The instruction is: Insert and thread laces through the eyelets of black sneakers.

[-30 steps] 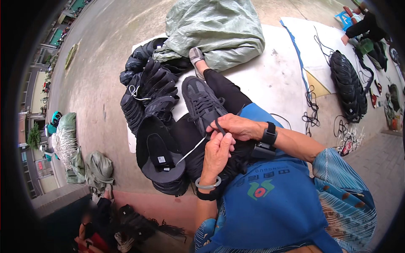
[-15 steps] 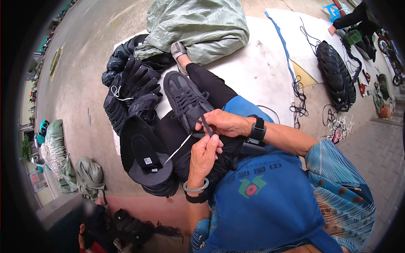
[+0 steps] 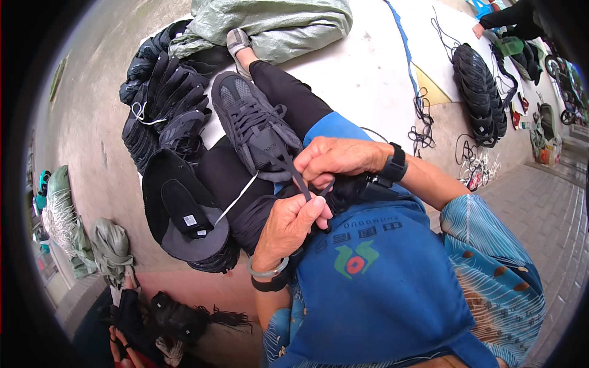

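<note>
A dark grey shoe upper (image 3: 250, 119), laced across its front, rests on my lap with its tongue toward me. Its flat dark shoelace (image 3: 293, 170) runs back from the tongue into my two hands. My left hand (image 3: 292, 224) pinches the lace between thumb and forefinger. Just above and to the right, my right hand (image 3: 343, 161) has its fingers curled round the lace, and a small loop shows beside them. A white string (image 3: 238, 199) stretches from the upper to a stack of black shoe uppers (image 3: 178, 202) at my left knee.
More bundled black uppers (image 3: 165, 104) lie to the left, beside a large pale green sack (image 3: 270, 27). Loose black laces (image 3: 422, 126) and another bundle (image 3: 478, 92) are on the right. Another person (image 3: 129, 331) sits at lower left; a further one (image 3: 512, 23) is at top right.
The view has shifted, so the surroundings sit farther left and higher. Both my hands have drawn back from the upper with the lace, and more of it is stretched out.
</note>
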`<state>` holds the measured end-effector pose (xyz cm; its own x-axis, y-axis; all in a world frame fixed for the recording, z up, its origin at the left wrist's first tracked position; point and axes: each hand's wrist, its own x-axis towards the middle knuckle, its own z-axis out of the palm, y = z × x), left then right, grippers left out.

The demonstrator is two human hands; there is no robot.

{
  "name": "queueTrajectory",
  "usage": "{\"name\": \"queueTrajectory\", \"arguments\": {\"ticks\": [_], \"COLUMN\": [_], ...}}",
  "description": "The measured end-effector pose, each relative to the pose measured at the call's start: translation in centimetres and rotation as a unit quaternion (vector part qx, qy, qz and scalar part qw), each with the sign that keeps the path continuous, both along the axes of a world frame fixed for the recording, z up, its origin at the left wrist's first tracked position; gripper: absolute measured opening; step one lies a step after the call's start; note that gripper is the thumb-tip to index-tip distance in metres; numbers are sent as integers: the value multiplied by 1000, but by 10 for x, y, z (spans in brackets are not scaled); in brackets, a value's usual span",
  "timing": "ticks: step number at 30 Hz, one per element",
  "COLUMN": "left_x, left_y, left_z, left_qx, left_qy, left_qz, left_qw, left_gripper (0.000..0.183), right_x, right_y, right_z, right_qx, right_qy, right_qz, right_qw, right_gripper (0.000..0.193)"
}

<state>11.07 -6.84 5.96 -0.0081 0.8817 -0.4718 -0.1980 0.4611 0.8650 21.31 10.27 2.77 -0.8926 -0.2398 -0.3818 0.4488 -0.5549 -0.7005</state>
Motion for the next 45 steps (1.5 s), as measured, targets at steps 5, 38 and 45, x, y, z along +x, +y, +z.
{"name": "queueTrajectory", "arguments": {"ticks": [5, 38, 45], "left_x": [-7, -86, -85], "left_y": [-5, -151, -152], "left_z": [8, 83, 84], "left_qx": [-9, 409, 407], "left_qy": [-27, 3, 11], "left_qz": [21, 423, 485], "left_qw": [999, 808, 773], "left_gripper": [37, 33, 37], "right_x": [24, -12, -54], "right_y": [16, 20, 11], "right_z": [23, -37, -46], "right_qx": [6, 751, 724], "right_qy": [-21, 43, 115], "right_qz": [-12, -163, -149], "right_qw": [1000, 639, 664], "right_gripper": [15, 21, 18]}}
